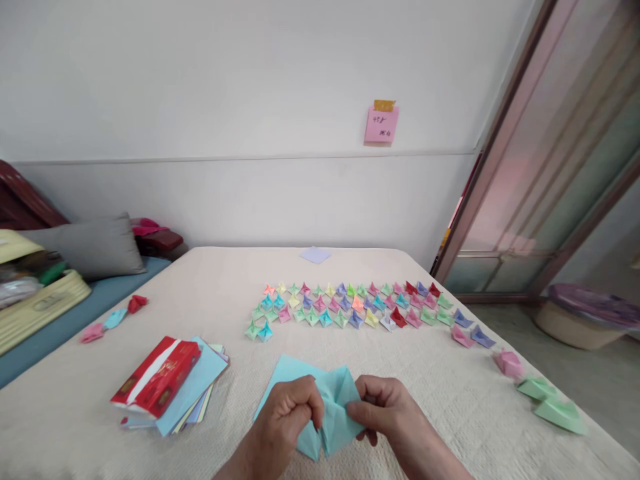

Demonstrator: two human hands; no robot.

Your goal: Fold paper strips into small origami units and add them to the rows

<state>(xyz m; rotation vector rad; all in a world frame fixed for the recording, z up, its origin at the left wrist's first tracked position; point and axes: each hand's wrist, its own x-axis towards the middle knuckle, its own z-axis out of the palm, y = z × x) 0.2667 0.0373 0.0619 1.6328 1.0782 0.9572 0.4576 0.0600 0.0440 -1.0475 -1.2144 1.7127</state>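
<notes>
Between my hands is a partly folded sheet of turquoise paper, with creases and raised flaps. My left hand is closed on its left side, thumb against curled fingers. On the right edge, my right hand pinches the same paper between thumb and fingers. Under and behind it lies a flat turquoise sheet on the light quilted cover, partly hidden by my left hand. Farther back stand rows of small folded paper boats in many colours.
To the left, a red tissue packet rests on a stack of coloured paper. Folded pieces line the left edge, including a red one, and the right edge, including a green one. A lavender sheet lies by the wall.
</notes>
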